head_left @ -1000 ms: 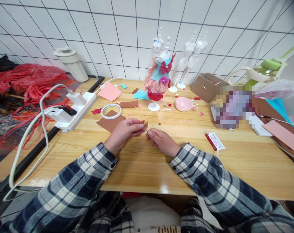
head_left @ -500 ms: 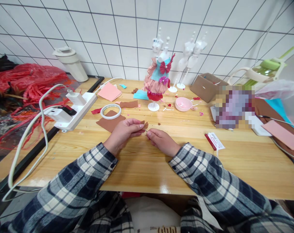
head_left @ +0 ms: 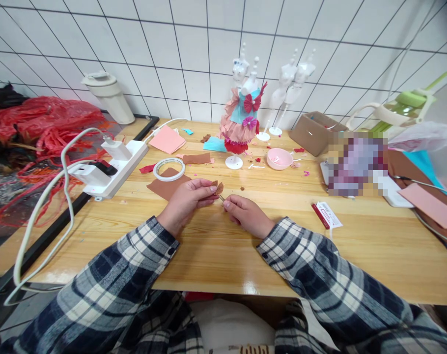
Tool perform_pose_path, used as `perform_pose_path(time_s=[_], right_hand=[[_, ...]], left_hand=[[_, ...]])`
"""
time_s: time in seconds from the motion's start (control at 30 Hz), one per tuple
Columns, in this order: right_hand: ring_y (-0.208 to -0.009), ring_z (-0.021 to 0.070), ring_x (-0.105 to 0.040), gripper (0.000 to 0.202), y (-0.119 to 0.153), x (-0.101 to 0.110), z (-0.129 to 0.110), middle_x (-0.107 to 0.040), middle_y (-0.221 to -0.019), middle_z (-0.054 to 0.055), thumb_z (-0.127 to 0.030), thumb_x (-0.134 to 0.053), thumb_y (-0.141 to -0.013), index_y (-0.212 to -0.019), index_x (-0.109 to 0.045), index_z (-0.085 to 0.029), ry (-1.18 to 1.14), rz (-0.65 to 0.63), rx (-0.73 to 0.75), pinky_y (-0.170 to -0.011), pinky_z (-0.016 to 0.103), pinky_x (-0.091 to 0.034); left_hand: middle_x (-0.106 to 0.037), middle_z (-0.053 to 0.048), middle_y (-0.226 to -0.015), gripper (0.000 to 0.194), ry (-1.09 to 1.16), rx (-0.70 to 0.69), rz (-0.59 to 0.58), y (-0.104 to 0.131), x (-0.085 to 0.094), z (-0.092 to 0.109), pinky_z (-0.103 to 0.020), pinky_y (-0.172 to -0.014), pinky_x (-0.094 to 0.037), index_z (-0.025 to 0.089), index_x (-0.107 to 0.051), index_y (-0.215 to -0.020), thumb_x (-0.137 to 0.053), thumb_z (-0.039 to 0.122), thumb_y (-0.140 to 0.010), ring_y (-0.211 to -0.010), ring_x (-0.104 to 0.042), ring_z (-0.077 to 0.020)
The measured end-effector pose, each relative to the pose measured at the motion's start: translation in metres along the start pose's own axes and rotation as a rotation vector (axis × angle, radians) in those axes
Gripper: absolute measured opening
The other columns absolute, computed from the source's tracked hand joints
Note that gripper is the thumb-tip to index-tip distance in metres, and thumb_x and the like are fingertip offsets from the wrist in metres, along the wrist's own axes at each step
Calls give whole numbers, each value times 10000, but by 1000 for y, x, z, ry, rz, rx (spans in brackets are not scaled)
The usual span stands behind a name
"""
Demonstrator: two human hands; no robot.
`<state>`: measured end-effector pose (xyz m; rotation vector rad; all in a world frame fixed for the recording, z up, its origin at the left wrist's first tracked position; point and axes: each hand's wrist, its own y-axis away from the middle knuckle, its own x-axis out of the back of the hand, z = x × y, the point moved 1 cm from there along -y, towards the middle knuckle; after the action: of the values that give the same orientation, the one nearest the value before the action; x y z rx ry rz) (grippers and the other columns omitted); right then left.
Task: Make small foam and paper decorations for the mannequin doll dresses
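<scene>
Between the thumb and fingers of my left hand [head_left: 195,195] is a small piece of folded brown crepe paper [head_left: 219,188], its fan-like edge standing up past the fingertips. My right hand [head_left: 245,212] is closed around a thin metal tool [head_left: 221,197]. Only its narrow tip shows, pointing at the base of the paper; the fingers hide the rest, so its exact kind is unclear. Both hands are just above the table, nearly touching. Left of them lies a flat brown paper sheet [head_left: 160,188] with a roll of white tape [head_left: 156,172] on its far edge.
A small dress form [head_left: 250,110] in blue, pink and red paper stands behind my hands, beside bare white forms [head_left: 282,83]. Right of it are a pink bowl [head_left: 277,160] and a cardboard box [head_left: 314,135]. A power strip [head_left: 124,167] with cables is at left, a tag [head_left: 326,215] at right.
The brown paper has shifted slightly between my left fingertips, and a little more of the tool's metal tip shows. Both hands stay in nearly the same place.
</scene>
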<state>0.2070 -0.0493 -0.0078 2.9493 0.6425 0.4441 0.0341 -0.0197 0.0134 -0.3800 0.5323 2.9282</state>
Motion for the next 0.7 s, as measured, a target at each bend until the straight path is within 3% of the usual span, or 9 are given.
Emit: perform_pose_path(time_s=[0.33, 0.7], right_hand=[[-421, 86, -407, 335, 2, -2, 0, -482, -533, -60, -491, -306, -945, -821, -440, -211, -126, -80, -11, -385, 182, -319], [-456, 83, -414, 373, 0, -2, 3, -448, -513, -72, -511, -286, -955, -796, -430, -205, 26, -37, 65, -479, 202, -336]], left_hand=[[-692, -13, -786, 286, 4, 11, -17, 1, -1, 0, -208, -681, -531, 141, -617, -811, -810, 208, -612, -690, -680, -116], [-695, -16, -771, 281, 34, 28, -15, 2, -2, 0, -204, -666, -534, 136, -626, -808, -815, 184, -605, -682, -682, -119]])
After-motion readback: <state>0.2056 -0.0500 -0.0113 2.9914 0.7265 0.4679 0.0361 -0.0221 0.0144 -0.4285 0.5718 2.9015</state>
